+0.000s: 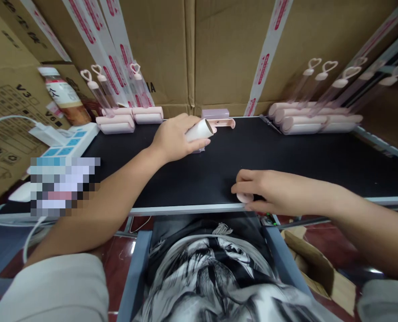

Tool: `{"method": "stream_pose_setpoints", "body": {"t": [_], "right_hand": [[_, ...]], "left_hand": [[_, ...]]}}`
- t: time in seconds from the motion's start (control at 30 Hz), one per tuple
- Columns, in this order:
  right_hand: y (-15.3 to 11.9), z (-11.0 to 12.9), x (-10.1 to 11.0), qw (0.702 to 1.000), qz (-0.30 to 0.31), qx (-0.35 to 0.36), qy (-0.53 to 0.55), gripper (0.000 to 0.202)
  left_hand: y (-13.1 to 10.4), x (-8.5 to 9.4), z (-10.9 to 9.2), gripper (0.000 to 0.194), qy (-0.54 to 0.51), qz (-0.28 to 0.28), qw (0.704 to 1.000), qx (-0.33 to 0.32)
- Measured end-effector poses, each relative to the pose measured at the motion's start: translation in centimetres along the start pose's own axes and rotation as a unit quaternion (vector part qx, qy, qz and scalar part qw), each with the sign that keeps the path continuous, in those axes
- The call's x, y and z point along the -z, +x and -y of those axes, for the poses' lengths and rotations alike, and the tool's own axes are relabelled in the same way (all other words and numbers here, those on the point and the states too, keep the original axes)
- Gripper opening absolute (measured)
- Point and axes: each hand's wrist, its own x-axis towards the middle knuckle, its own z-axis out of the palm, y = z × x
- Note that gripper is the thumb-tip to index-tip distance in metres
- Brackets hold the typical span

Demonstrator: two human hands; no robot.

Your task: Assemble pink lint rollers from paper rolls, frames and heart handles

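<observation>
Soft light falls evenly. The glossy, dark red floor point(118, 268) has bright white shine. Blocky squares cover one left patch; edges look stretched.

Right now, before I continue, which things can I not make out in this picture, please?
All in the head view:
- Tube: its left end is hidden by the left hand.
- Pink piece: the right hand covers part, so its full shape cannot be told.
- Item at left: pixel blocks obscure it.
- Right sleeve: cut off by the picture's edges.
- Tape: its lettering is too small to read.
</observation>
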Motion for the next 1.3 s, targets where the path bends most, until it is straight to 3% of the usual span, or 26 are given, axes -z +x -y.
{"method": "stream_pose_setpoints", "body": {"t": [0.1, 0.17, 0.23, 0.33, 0.43, 0.57, 0.7, 0.93, 1.03, 1.2, 1.3], "right_hand": [[1.1, -0.9, 0.6, 0.998, 0.012, 0.037, 0.048, 0.007], [2.2, -1.6, 1.6, 0.996, -0.028, 0.059, 0.061, 0.005], [3.7, -2.5, 3.0, 0.986, -0.118, 0.075, 0.088, 0.016], [6.4, -3.6, 4.7, 0.943, -0.293, 0.070, 0.139, 0.038], [8.8, -4.2, 5.2, 0.914, -0.367, 0.065, 0.161, 0.061], [10.4, -4.5, 3.8, 0.903, -0.400, 0.055, 0.149, 0.070], [10.2, -4.7, 2.5, 0.911, -0.387, 0.045, 0.136, 0.070], [9.8, -5.3, 2.1, 0.908, -0.395, 0.065, 0.125, 0.071], [9.8, -5.7, 1.5, 0.891, -0.433, 0.055, 0.129, 0.085], [9.9, -5.3, 0.2, 0.838, -0.532, 0.040, 0.116, 0.096], [9.9, -4.5, -0.1, 0.874, -0.466, 0.058, 0.123, 0.097]], "left_hand": [[-0.2, -0.1, -0.1, 0.054, -0.004, 0.027, 1.000, -0.010], [-0.3, -0.2, 0.0, 0.055, -0.003, 0.036, 0.999, -0.009], [-0.3, -0.3, 0.1, 0.056, -0.001, 0.044, 0.999, -0.008], [-0.2, -0.2, 0.2, 0.056, -0.001, 0.061, 0.998, -0.003], [-0.2, -0.1, 0.2, 0.054, -0.003, 0.062, 0.998, 0.004], [-0.3, -0.2, 0.1, 0.054, -0.016, 0.056, 0.998, -0.013], [-0.5, -0.3, -0.1, 0.055, -0.024, 0.061, 0.997, -0.030], [-0.6, -0.6, -0.1, 0.057, -0.043, 0.055, 0.996, -0.053], [-0.6, -0.6, 0.1, 0.060, -0.055, 0.019, 0.997, -0.048], [-0.5, -0.4, 0.1, 0.056, -0.062, -0.035, 0.997, -0.027], [-0.5, -0.4, -0.3, 0.054, -0.063, -0.036, 0.997, -0.020]]}}
